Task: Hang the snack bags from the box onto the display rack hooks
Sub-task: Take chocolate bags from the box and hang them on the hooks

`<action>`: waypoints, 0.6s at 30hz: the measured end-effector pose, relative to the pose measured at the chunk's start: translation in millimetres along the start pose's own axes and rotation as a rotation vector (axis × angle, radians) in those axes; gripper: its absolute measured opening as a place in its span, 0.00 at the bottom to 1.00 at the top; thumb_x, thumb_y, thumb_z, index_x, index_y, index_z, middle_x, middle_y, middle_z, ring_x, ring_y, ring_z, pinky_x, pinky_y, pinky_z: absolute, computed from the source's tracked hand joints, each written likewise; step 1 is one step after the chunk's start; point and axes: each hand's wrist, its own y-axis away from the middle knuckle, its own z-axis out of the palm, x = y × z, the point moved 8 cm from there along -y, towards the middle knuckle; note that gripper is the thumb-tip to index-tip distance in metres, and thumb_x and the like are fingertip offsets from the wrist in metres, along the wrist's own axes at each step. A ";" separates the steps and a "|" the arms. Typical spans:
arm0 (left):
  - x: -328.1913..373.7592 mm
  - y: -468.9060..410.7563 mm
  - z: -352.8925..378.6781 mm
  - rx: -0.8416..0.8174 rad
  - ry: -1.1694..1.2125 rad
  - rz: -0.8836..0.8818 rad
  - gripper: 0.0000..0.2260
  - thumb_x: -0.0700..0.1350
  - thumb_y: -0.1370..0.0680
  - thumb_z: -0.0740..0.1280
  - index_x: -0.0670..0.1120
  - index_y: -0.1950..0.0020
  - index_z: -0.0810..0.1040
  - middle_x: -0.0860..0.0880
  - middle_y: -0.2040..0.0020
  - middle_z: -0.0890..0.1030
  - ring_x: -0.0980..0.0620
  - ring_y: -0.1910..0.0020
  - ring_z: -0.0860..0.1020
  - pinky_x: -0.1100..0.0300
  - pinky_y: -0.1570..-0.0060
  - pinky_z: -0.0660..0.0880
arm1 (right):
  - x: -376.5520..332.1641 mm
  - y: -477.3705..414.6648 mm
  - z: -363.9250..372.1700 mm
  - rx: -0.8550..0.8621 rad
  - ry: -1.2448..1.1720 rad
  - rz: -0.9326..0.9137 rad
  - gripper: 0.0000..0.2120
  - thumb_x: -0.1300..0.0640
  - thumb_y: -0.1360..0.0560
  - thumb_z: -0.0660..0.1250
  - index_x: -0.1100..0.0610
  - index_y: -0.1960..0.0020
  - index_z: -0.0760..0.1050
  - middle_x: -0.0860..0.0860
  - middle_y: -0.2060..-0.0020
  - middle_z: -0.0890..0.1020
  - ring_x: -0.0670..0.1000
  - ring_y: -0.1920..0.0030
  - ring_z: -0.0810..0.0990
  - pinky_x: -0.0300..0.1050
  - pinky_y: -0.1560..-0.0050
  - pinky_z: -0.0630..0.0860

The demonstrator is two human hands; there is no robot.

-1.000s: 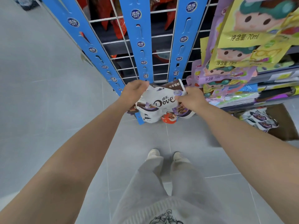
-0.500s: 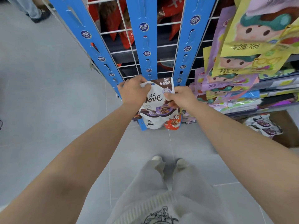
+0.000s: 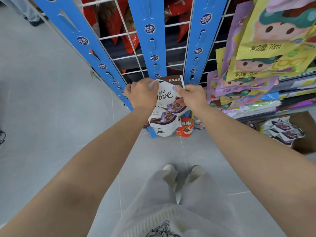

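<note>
Your left hand [image 3: 140, 93] and right hand [image 3: 192, 95] pinch 1 Dove bag [image 3: 168, 94] by its top corners against the middle blue strip [image 3: 150, 40].

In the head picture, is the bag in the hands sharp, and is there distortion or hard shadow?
Head view: strong wide-angle distortion, the blue hanging strips fan outward; light is soft, no hard shadows on the floor; the Dove bag, held by left hand and right hand, reads sharply; yellow pouches at right look softer.
</note>
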 end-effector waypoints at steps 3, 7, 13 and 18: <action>-5.7 -2.3 5.1 -0.035 0.067 -0.173 0.12 0.54 0.22 0.60 0.52 0.52 0.82 0.53 0.49 0.82 0.50 0.43 0.75 0.48 0.31 0.56 | 0.6 -1.1 4.5 -0.020 0.009 0.019 0.22 0.53 0.24 0.66 0.75 0.51 0.75 0.71 0.54 0.79 0.70 0.53 0.79 0.63 0.53 0.76; -8.0 -1.5 10.3 -0.068 0.097 -0.227 0.12 0.52 0.22 0.59 0.52 0.60 0.79 0.52 0.52 0.82 0.49 0.44 0.75 0.46 0.31 0.57 | 2.5 -3.6 6.6 -0.040 0.050 0.063 0.22 0.52 0.24 0.66 0.74 0.57 0.75 0.64 0.63 0.79 0.63 0.60 0.80 0.56 0.56 0.76; -19.9 -0.4 6.8 -0.126 0.064 -0.181 0.13 0.46 0.21 0.57 0.49 0.49 0.82 0.48 0.51 0.82 0.47 0.48 0.76 0.48 0.34 0.65 | 15.7 0.6 19.2 -0.181 0.120 0.209 0.21 0.48 0.22 0.61 0.67 0.46 0.76 0.63 0.49 0.81 0.62 0.48 0.82 0.60 0.44 0.77; -27.2 3.5 -4.7 -0.073 -0.064 -0.055 0.14 0.45 0.22 0.59 0.48 0.40 0.78 0.45 0.43 0.79 0.45 0.41 0.73 0.52 0.38 0.65 | 38.4 14.5 30.4 -0.374 0.286 0.389 0.23 0.47 0.20 0.55 0.56 0.28 0.62 0.57 0.36 0.73 0.57 0.47 0.78 0.49 0.55 0.76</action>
